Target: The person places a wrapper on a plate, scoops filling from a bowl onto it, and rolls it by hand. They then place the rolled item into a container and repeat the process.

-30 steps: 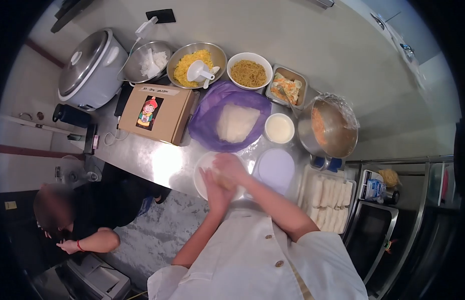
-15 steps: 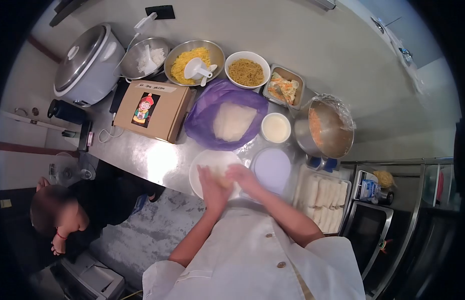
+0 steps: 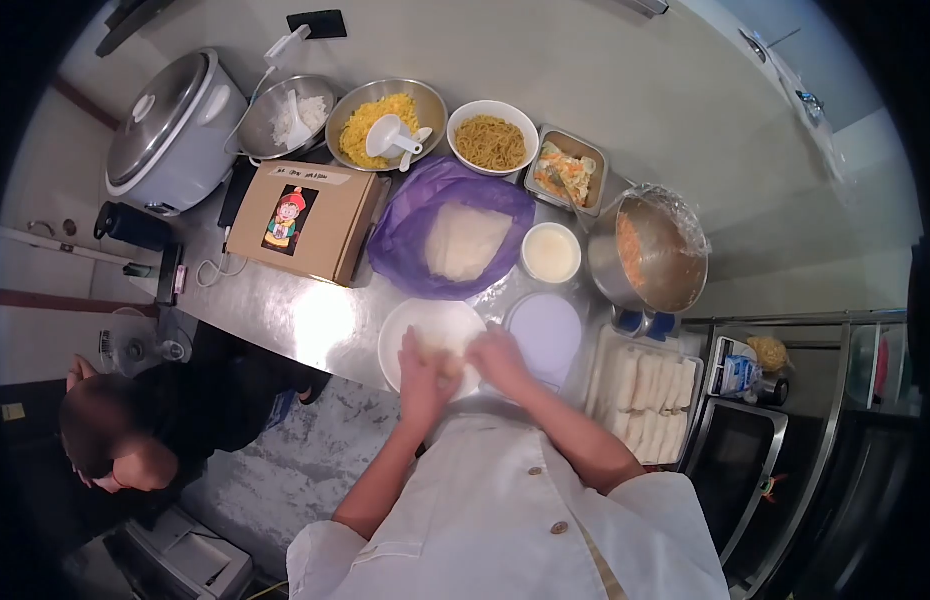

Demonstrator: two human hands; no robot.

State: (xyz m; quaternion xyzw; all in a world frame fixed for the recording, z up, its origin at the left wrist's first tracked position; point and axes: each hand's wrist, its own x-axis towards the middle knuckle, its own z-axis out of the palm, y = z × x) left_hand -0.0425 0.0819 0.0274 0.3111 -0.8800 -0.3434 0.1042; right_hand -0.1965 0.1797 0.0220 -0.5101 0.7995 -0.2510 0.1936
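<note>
A white plate (image 3: 395, 335) lies near the table's front edge with a pale wrapper on it, partly filled and blurred. My left hand (image 3: 425, 375) is closed on this wrapper (image 3: 448, 362) over the plate. At the plate's right side my right hand (image 3: 497, 358) bends its fingers at the wrapper's edge; what they pinch is too small to make out. Beyond the plate, pale wrapper sheets (image 3: 468, 241) lie in an open purple bag (image 3: 397, 245). A cup of creamy liquid (image 3: 551, 253) stands right of the bag, with a round lilac board (image 3: 545, 338) nearer me.
Finished white rolls (image 3: 650, 400) fill a tray at the right. A steel pot (image 3: 650, 250), noodle bowl (image 3: 492, 142), yellow rice bowl (image 3: 380, 125) and cardboard box (image 3: 300, 220) stand behind. A rice cooker (image 3: 170, 130) is far left. A person (image 3: 165, 430) sits at the left.
My right hand has drawn back from over my left hand to the plate's right side. My left hand stays at the wrapper. The other person's arm has moved.
</note>
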